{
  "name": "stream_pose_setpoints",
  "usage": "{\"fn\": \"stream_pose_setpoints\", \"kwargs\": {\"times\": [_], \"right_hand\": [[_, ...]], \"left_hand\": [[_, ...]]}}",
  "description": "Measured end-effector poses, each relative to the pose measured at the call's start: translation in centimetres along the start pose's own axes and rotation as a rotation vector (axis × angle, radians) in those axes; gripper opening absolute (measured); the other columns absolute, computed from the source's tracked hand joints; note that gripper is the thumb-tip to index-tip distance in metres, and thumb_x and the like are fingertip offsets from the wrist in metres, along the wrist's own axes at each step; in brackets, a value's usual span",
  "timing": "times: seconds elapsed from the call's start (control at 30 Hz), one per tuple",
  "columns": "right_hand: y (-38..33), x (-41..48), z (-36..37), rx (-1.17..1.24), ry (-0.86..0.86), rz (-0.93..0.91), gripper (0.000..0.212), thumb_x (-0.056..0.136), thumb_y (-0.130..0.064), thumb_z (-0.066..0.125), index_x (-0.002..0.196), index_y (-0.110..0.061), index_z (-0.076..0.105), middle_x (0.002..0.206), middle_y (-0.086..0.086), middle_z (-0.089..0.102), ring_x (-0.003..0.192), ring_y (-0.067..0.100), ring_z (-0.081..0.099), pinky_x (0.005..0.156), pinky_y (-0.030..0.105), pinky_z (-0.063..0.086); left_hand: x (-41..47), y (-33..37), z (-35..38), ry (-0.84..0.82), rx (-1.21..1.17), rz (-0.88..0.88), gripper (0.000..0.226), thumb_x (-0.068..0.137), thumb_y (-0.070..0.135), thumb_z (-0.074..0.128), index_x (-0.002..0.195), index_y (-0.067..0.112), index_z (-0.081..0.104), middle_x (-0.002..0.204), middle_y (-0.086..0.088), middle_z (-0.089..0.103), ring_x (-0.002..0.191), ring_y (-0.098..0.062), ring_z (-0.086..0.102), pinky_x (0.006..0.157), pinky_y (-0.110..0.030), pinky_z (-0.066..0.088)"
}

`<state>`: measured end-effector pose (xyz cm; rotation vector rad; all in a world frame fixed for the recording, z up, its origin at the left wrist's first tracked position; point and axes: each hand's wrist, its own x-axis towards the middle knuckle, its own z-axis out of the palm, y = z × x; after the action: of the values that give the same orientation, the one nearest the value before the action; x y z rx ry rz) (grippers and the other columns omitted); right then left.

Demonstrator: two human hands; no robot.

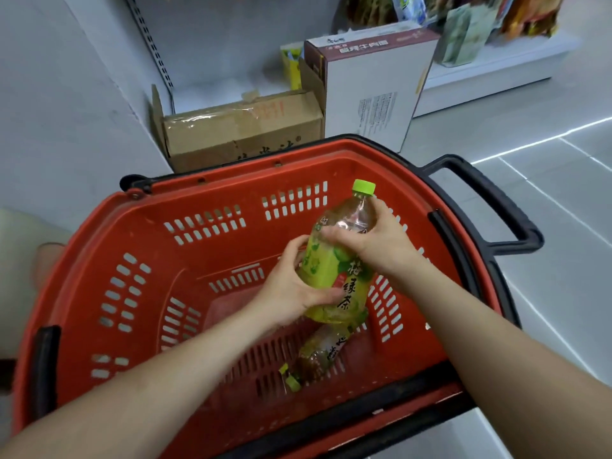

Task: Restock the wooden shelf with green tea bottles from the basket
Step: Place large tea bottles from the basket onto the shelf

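Two hands held green tea bottle at frame centre above red basket: our left hand wrapped label, right hand clamped shoulder, likely steadying lift-out. Second bottle lay below.

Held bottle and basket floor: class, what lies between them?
In the head view, a second bottle lies on its side on the basket floor, directly below the held bottle gripped by both hands.
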<state>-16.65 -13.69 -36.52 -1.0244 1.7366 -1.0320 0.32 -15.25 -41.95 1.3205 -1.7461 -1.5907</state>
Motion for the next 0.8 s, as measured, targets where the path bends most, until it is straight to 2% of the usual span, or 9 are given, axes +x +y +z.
{"fn": "stream_pose_setpoints", "kwargs": {"times": [0.1, 0.17, 0.27, 0.33, 0.4, 0.5, 0.6, 0.7, 0.8], "right_hand": [[-0.1, -0.3, 0.0, -0.371, 0.068, -0.120, 0.080, 0.051, -0.058, 0.084, 0.116, -0.030, 0.046, 0.103, -0.009, 0.062, 0.097, 0.013, 0.060, 0.074, 0.026, 0.049], [0.1, -0.1, -0.1, -0.575, 0.109, -0.139, 0.087, 0.053, -0.061, 0.082, 0.124, -0.027, 0.043, 0.112, 0.001, 0.060, 0.106, 0.021, 0.055, 0.079, 0.035, 0.049], [0.3, 0.5, -0.8, -0.564, 0.180, -0.077, 0.099, 0.052, -0.063, 0.081, 0.133, -0.026, 0.039, 0.120, 0.007, 0.056, 0.110, 0.027, 0.054, 0.089, 0.045, 0.050], [0.5, 0.7, -0.9, -0.559, 0.172, -0.055, 0.101, 0.050, -0.063, 0.082, 0.133, -0.027, 0.038, 0.122, 0.007, 0.055, 0.109, 0.026, 0.055, 0.090, 0.045, 0.051], [0.8, 0.8, -0.7, -0.563, 0.147, -0.051, 0.104, 0.045, -0.067, 0.081, 0.132, -0.027, 0.039, 0.120, 0.005, 0.057, 0.107, 0.025, 0.057, 0.089, 0.047, 0.052], [0.9, 1.0, -0.6, -0.567, 0.115, -0.070, 0.114, 0.036, -0.074, 0.072, 0.133, -0.026, 0.039, 0.119, 0.003, 0.060, 0.109, 0.025, 0.057, 0.088, 0.048, 0.053], [0.9, 1.0, -0.6, -0.597, 0.090, -0.078, 0.109, 0.043, -0.068, 0.079, 0.135, -0.025, 0.038, 0.121, 0.006, 0.059, 0.110, 0.027, 0.056, 0.089, 0.049, 0.052], [0.8, 1.0, -0.5, -0.655, 0.064, -0.102, 0.101, 0.051, -0.061, 0.083, 0.134, -0.024, 0.038, 0.122, 0.010, 0.056, 0.111, 0.029, 0.054, 0.091, 0.048, 0.050], [0.2, 0.5, -0.3, -0.693, 0.014, -0.135, 0.100, 0.055, -0.057, 0.083, 0.137, -0.025, 0.034, 0.125, 0.012, 0.053, 0.114, 0.030, 0.052, 0.092, 0.044, 0.047]], "left_hand": [[1.2, -1.1, 0.6, -0.156, 0.070, -0.025, 0.111, 0.055, 0.034, 0.090, 0.142, 0.036, 0.021, 0.135, 0.012, 0.046, 0.127, -0.007, 0.044, 0.100, -0.019, 0.040], [1.7, -2.6, 1.2, -0.239, 0.292, -0.041, 0.110, 0.064, 0.029, 0.086, 0.148, 0.027, 0.015, 0.132, 0.017, 0.037, 0.125, -0.002, 0.035, 0.096, -0.010, 0.031], [2.4, -6.4, 2.6, -0.312, 0.608, -0.058, 0.106, 0.070, 0.041, 0.080, 0.150, 0.023, 0.013, 0.152, 0.002, 0.029, 0.138, -0.018, 0.031, 0.107, -0.023, 0.028], [2.7, -8.9, 3.7, -0.316, 0.713, -0.081, 0.101, 0.071, 0.045, 0.078, 0.148, 0.027, 0.015, 0.151, -0.006, 0.033, 0.136, -0.025, 0.037, 0.110, -0.033, 0.032], [3.0, -11.1, 5.0, -0.364, 0.733, -0.109, 0.102, 0.069, 0.046, 0.078, 0.145, 0.033, 0.012, 0.146, -0.009, 0.042, 0.128, -0.027, 0.046, 0.104, -0.036, 0.041], [2.6, -13.0, 6.4, -0.374, 0.800, -0.100, 0.108, 0.065, 0.041, 0.081, 0.146, 0.033, 0.010, 0.135, -0.008, 0.054, 0.115, -0.028, 0.056, 0.089, -0.029, 0.046], [2.7, -13.3, 6.0, -0.371, 0.819, -0.190, 0.111, 0.067, 0.029, 0.082, 0.149, 0.029, 0.006, 0.121, -0.010, 0.061, 0.105, -0.027, 0.061, 0.083, -0.030, 0.050], [2.7, -11.3, 3.2, -0.355, 0.791, -0.286, 0.104, 0.067, 0.030, 0.082, 0.149, 0.022, 0.018, 0.136, -0.008, 0.052, 0.119, -0.025, 0.054, 0.096, -0.030, 0.045], [1.4, -7.9, -0.9, -0.259, 0.804, -0.347, 0.071, 0.069, 0.036, 0.079, 0.131, 0.018, 0.049, 0.112, 0.000, 0.063, 0.098, -0.017, 0.060, 0.078, -0.026, 0.048]]}}
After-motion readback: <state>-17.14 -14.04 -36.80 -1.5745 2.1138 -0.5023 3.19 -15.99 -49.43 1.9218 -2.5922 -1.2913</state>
